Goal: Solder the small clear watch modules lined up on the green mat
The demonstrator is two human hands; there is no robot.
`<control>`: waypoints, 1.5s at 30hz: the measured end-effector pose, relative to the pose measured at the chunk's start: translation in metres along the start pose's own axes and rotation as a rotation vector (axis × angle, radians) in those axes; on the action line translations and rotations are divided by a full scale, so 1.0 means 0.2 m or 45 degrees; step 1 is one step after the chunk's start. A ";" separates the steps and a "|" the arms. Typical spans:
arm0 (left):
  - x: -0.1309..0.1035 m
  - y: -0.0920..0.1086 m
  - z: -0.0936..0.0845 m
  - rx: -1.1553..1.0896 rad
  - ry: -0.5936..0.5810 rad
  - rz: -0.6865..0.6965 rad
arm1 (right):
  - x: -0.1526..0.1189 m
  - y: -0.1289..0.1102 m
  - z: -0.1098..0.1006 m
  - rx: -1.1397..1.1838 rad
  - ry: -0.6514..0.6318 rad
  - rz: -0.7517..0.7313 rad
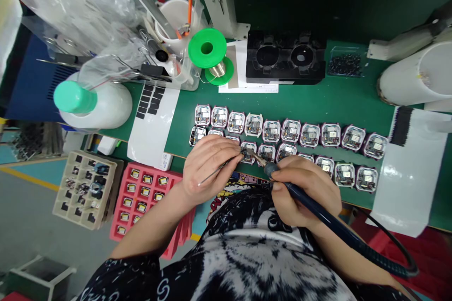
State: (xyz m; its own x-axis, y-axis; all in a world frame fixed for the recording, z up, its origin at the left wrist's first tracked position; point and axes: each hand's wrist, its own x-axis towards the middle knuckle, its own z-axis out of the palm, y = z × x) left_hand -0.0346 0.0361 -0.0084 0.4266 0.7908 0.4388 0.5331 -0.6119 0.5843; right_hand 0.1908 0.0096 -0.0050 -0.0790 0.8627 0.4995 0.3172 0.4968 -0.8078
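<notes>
My right hand (307, 190) is closed round a soldering iron (271, 168) with a dark blue grip and cable. Its metal tip reaches an open watch case (248, 152) in the front row, over the circuit board; whether they touch I cannot tell. Across from it, my left hand (210, 167) pinches a slim metal tool, seemingly tweezers (213, 173), whose rear end sticks out past the fingers. The left fingertips are at that same watch case's left edge. Two rows of similar open cases (271, 130) lie on the green bench, some partly hidden behind my hands.
A green solder spool (207, 48) stands behind the rows, beside a black twin-holder fixture (285, 59). A white bottle (95, 103) with a green cap is at left. Pink foam trays (136, 216) sit below the bench edge. A white sheet (413, 174) lies right.
</notes>
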 end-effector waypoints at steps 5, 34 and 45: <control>0.00 0.00 0.00 -0.001 -0.004 0.005 | 0.00 0.00 0.01 -0.006 -0.002 -0.007; -0.01 0.00 -0.01 -0.095 0.049 -0.087 | 0.01 -0.01 0.00 0.001 -0.002 -0.003; 0.00 0.00 -0.01 -0.025 -0.001 -0.031 | 0.00 0.00 0.00 0.009 -0.020 -0.014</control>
State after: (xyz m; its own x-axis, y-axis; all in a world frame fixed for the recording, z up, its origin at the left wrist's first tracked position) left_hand -0.0351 0.0367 -0.0074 0.4140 0.8057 0.4236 0.5291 -0.5917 0.6083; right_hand 0.1903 0.0103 -0.0052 -0.0975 0.8588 0.5030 0.3096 0.5065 -0.8047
